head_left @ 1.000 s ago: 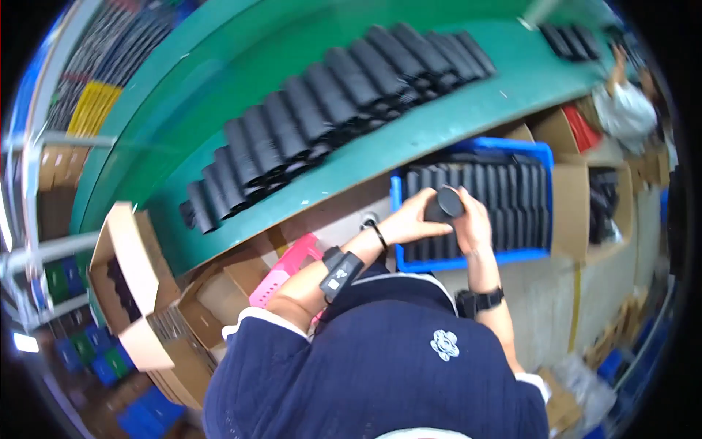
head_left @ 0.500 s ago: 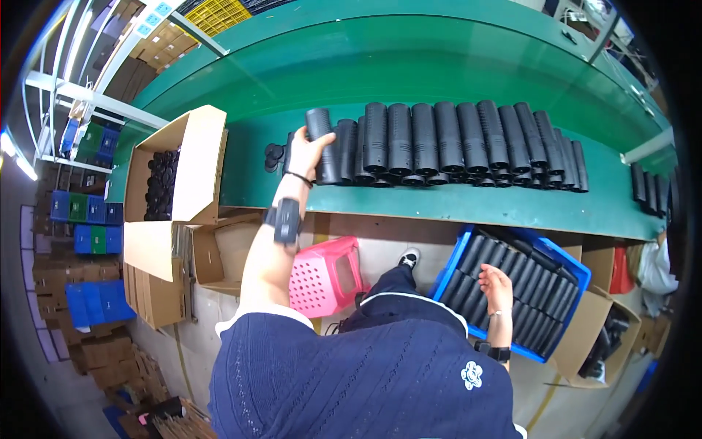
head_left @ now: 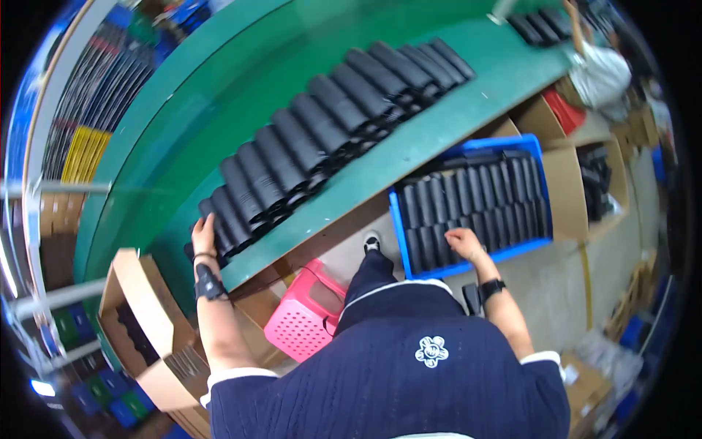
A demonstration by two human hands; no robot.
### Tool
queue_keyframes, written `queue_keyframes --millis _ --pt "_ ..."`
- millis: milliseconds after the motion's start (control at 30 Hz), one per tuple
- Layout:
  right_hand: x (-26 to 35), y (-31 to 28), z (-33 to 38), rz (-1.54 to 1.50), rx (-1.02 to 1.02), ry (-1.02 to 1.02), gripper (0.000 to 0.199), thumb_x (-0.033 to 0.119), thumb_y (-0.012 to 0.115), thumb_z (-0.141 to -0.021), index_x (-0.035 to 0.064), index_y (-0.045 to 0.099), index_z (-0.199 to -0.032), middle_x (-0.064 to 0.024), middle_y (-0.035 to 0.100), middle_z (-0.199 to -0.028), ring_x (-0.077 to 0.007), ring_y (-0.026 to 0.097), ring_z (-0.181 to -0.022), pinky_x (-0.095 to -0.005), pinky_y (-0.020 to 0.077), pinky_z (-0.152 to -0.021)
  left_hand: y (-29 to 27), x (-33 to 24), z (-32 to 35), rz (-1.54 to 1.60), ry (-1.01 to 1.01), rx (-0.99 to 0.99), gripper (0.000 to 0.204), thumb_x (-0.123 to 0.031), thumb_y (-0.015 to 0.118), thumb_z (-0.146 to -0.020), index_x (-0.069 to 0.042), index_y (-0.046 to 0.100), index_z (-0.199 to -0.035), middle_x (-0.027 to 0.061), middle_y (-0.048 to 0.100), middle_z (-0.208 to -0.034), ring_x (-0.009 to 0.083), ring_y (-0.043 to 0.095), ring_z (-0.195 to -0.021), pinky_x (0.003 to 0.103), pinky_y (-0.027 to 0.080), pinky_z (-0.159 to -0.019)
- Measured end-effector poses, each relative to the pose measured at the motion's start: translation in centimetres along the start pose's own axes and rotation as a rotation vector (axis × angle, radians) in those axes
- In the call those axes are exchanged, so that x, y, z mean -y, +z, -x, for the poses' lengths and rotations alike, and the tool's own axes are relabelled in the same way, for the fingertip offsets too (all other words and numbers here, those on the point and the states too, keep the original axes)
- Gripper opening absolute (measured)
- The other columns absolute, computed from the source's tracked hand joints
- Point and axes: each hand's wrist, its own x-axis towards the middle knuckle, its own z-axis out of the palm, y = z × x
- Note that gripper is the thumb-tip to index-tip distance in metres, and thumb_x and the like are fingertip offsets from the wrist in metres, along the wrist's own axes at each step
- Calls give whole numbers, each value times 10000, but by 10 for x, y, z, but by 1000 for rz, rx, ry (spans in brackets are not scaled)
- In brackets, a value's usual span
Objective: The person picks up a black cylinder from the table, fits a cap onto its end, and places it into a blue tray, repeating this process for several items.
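Observation:
A long row of black cylinders (head_left: 322, 139) lies side by side on the green table (head_left: 453, 117). My left hand (head_left: 203, 235) rests against the leftmost cylinder (head_left: 219, 219) of that row, fingers flat on it. My right hand (head_left: 463, 244) reaches down into a blue crate (head_left: 541, 241) packed with more black cylinders (head_left: 475, 201) and touches one near the crate's front edge. Whether its fingers have closed on one is not clear. Both wrists carry dark bands.
A pink plastic basket (head_left: 303, 318) stands on the floor under the table. An open cardboard box (head_left: 139, 314) with dark parts sits at my left. More cardboard boxes (head_left: 578, 190) stand right of the crate. Another person (head_left: 599, 69) works at the far right.
My left hand has set its cylinder down at the left end of the row. My right hand has stayed in the blue crate. The view has tilted.

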Motion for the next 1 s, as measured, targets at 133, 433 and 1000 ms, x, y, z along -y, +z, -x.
queue_keyframes --millis 133,433,1000 --pt "-48 -30 -15 80 115 160 228 222 635 -815 56 720 -945 -96 705 -800 -163 661 -699 -312 531 -660 -22 6 18 -31 -67 -99 723 -412 684 -839 37 438 -1351 185 552 -1275 263 541 -1147 364 440 -954" --pt "-197 -117 -83 259 -222 462 227 202 603 -771 104 727 -933 -154 692 -1015 -299 653 -985 -389 493 -901 90 -94 185 -272 588 -551 441 -88 650 -827 18 499 -1228 186 500 -1212 284 475 -1118 402 400 -954" --pt "-205 -188 -137 -68 -618 381 751 370 758 -725 -54 458 -1269 -285 534 -1253 -401 520 -1172 -423 417 -1004 402 -149 411 -392 715 866 200 -25 637 -817 -18 623 -1016 116 605 -1022 218 616 -913 291 511 -732"
